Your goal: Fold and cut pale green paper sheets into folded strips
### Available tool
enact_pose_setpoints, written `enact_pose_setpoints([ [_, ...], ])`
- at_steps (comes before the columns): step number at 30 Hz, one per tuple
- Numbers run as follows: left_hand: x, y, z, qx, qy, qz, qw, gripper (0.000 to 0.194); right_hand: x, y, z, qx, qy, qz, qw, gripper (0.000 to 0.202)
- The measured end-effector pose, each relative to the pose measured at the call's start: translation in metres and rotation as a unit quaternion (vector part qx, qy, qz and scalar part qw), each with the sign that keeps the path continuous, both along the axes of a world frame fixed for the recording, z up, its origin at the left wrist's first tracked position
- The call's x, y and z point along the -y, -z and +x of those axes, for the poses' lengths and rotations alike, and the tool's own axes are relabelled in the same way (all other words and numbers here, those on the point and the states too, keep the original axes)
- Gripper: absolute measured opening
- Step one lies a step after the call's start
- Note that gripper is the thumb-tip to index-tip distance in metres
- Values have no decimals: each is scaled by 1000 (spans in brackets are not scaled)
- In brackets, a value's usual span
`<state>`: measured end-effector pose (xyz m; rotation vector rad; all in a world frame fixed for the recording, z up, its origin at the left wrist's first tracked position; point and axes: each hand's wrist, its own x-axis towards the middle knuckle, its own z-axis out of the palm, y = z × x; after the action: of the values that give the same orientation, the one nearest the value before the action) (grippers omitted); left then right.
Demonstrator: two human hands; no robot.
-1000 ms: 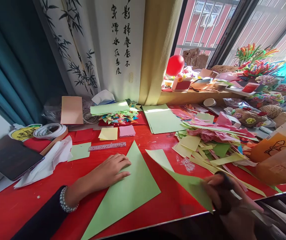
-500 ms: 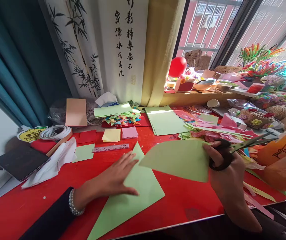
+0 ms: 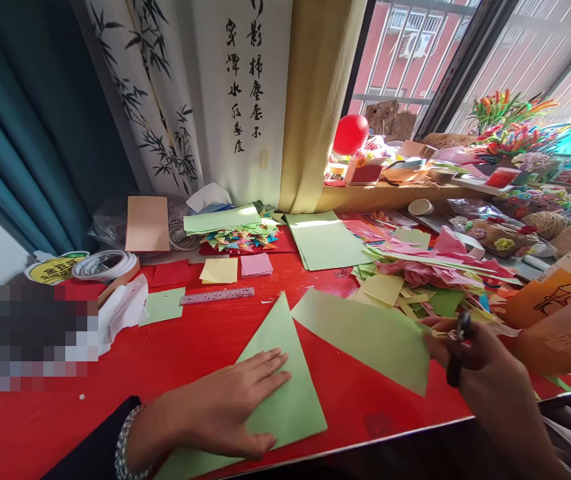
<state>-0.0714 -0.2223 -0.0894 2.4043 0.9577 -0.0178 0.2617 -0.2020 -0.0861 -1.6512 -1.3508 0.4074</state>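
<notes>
My left hand lies flat, fingers stretched out, on a pointed sheet of light green paper near the table's front edge. Part of that sheet is hidden under the hand. In my right hand are black-handled scissors; their blades can hardly be made out. The same hand pinches the right corner of a second green paper piece with a curved upper edge. This piece slants over the red table, its left tip close to the first sheet.
Paper scraps lie in a heap behind my right hand, with orange cups at the right. Farther back are a stack of green sheets, a ruler, yellow squares and pink squares. A tape roll lies left.
My right hand has moved right and toward me, bringing the green piece down and turning the scissors. My left hand has slid slightly nearer me on the pointed sheet.
</notes>
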Motion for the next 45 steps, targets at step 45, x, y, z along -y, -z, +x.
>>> enact_pose_setpoints([
  [45,78,30,-37,-35,-60,365,928,34,-154,-1,-103,386,-236,-238,860,20],
])
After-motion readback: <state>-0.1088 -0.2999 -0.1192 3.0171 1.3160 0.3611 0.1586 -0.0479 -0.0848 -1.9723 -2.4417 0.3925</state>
